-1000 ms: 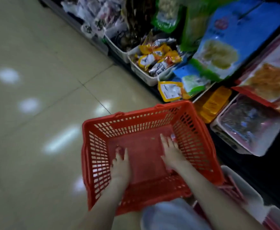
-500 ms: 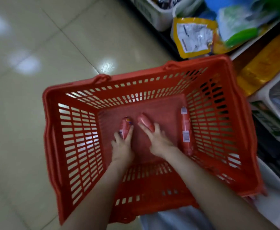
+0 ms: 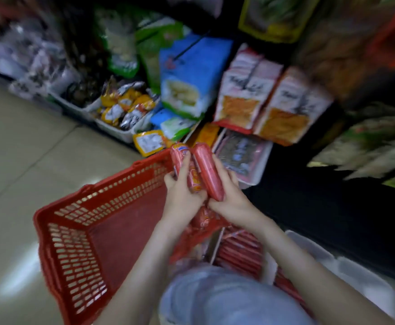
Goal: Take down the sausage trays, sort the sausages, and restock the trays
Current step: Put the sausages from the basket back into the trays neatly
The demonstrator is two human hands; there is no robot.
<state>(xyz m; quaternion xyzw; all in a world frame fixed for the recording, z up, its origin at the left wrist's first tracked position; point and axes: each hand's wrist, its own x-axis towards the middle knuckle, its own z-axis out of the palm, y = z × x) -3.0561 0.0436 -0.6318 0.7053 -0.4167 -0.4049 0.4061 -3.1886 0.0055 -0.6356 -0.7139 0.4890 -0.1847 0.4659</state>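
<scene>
nearest the camera: a pale garment, likely the person's knee. just beyond it on the right, under the right forearm, a white tray holds packed sausages laid in tight rows; blur hides the count. to the left stands a red basket on the floor, and the part of its bottom that shows is bare.

above the basket's far right corner, the left hand is curled round a labelled sausage, thumb laid across the wrapper, with an orange-wrapped sausage tucked against the palm. the right hand grips a plain red sausage, fingers wrapped behind it.

judgement: the sausages are held side by side, touching, to compare kinds for sorting before they go to the tray.

orientation: long axes run near to far and roughly parallel; near ends sit in the palms, far ends point up toward the shelf of snack packets, leaning slightly left.
</scene>
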